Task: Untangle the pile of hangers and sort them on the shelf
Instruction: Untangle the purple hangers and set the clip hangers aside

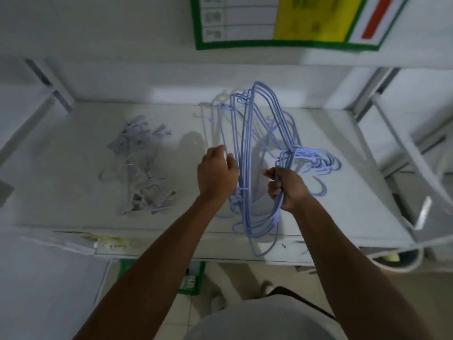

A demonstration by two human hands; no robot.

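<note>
A bunch of several thin blue wire hangers (247, 148) is held upright above the white shelf (73, 148), their hooks fanning to the right. My right hand (285, 190) is closed around the near shoulders of the bunch. My left hand (217, 171) grips the bunch's left edge with its fingers curled round the wires. A few pale white hangers (208, 119) lie on the shelf behind the blue ones. A separate heap of grey clip hangers (141, 165) rests on the shelf to the left, apart from both hands.
The shelf's metal uprights stand at the back left (49, 84) and right (377, 92). A green-bordered poster (282, 20) hangs on the wall above. A white frame (416, 173) leans at the right. A green crate (193, 278) sits on the floor below.
</note>
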